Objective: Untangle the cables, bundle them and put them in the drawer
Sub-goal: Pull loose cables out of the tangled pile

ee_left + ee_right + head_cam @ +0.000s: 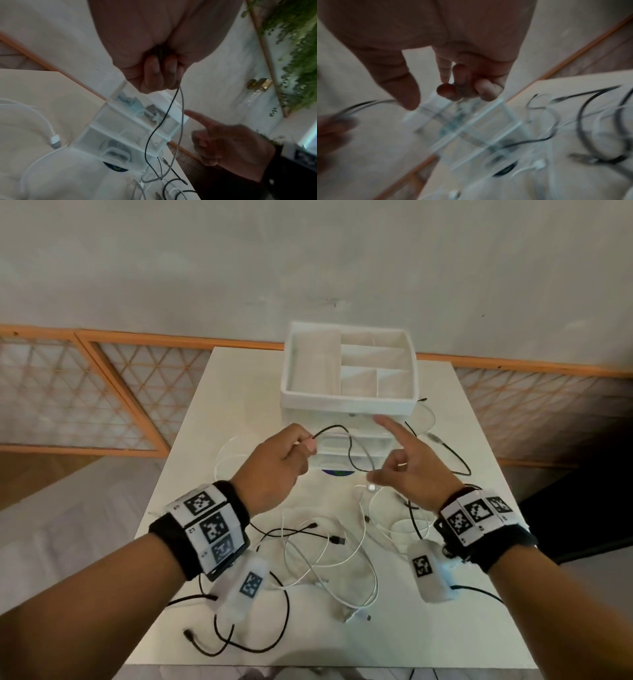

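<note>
1. Cables, thin black and white ones with plugs at their ends, lie tangled in loose loops [329, 556] across the white rectangular surface [445, 628], spreading from its near edge up to the drawer unit.
2. 1 thin black cable [342, 436] is raised off the surface; the left hand [277, 463] pinches it between thumb and curled fingers [152, 75], close to what looks like a small pale plug.
3. In the left wrist view that black cable [154, 129] hangs down from the pinch alongside a thin grey cable [182, 115], and both drop to the tangle in front of the drawer unit.
4. The right hand [411, 470] hovers just right of the hanging strands, index finger stretched toward the drawer unit, thumb out, the other fingers [462, 81] loosely curled; it holds nothing.
5. The small translucent plastic drawer unit [356, 446] stands at the far middle of the surface with its stacked drawers closed.
6. A white open-top organiser tray [346, 402] with several compartments sits on top of the unit.
7. A white cable with a flat white USB plug [55, 140] lies on the surface left of the unit.
8. Black wristbands with square black-and-white markers [209, 525] wrap both wrists.
9. The right wrist view is heavily blurred.
</note>
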Demonstrator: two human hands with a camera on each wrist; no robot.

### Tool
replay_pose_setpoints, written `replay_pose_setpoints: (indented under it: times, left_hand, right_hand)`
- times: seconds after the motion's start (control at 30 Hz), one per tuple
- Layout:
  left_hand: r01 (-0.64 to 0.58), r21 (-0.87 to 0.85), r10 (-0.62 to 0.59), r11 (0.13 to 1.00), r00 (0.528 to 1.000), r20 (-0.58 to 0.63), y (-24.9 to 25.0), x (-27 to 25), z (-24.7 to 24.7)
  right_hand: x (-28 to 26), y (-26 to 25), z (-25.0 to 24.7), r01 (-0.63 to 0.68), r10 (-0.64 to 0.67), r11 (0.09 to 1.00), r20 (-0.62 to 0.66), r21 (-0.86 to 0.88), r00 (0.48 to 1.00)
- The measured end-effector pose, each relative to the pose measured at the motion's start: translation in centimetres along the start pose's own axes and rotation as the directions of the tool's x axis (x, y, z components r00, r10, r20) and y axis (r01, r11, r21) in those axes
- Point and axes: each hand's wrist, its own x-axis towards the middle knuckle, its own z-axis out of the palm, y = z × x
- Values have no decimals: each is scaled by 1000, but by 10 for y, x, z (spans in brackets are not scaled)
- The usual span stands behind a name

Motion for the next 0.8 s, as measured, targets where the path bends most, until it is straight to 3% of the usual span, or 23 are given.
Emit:
replay_pose_setpoints:
  times: [0.07, 0.1, 0.17, 0.23, 0.27, 0.3, 0.37, 0.4, 0.47, 0.53, 0.6, 0.67, 0.8]
  left_hand:
    - [-96, 84, 89, 992, 992, 87, 8, -4, 10]
    - [-129, 89, 117, 988, 986, 120, 11, -7, 13]
    - [-156, 76, 141, 985, 975, 174, 12, -17, 12]
    - [-141, 164, 106, 976, 973, 207, -1, -25, 5]
    - [-120, 262, 67, 958, 977, 203, -13, -28, 2]
    - [-86, 371, 23, 925, 985, 173, -27, -30, 0]
    - [78, 503, -99, 861, 995, 15, -55, -33, -3]
    - [195, 501, -178, 843, 981, -83, -67, -34, -5]
    - [387, 378, -329, 841, 921, -210, -83, -38, -8]
    - [439, 177, -398, 881, 889, -225, -89, -41, -12]
    - [368, 27, -356, 929, 914, -194, -84, -43, -12]
    - [265, -23, -265, 964, 950, -163, -78, -42, -12]
    - [166, -13, -166, 986, 977, -132, -73, -37, -7]
  right_hand:
    - [-6, -18, 28, 52, -44, 994, 87, -98, 995]
    - [-4, -21, 35, 31, -27, 987, 29, -158, 999]
    - [5, -10, 29, -75, 32, 979, -219, -189, 975]
    - [10, -2, 20, -87, 31, 992, -513, -86, 858]
    - [9, 0, 19, -29, -32, 995, -598, -91, 801]
    - [6, 0, 24, 22, -99, 991, -615, -132, 782]
    - [-6, 2, 50, 60, -149, 978, -468, -200, 871]
    - [-16, 4, 66, 39, -117, 976, -361, -215, 925]
    - [-37, 13, 99, -3, -48, 968, -196, -252, 979]
    - [-55, 19, 126, -52, 58, 939, 8, -340, 998]
    - [-61, 31, 145, -64, 173, 873, 183, -483, 968]
    - [-55, 31, 145, -67, 187, 848, 177, -526, 966]
    - [-30, -13, 105, 12, -21, 960, -27, -281, 999]
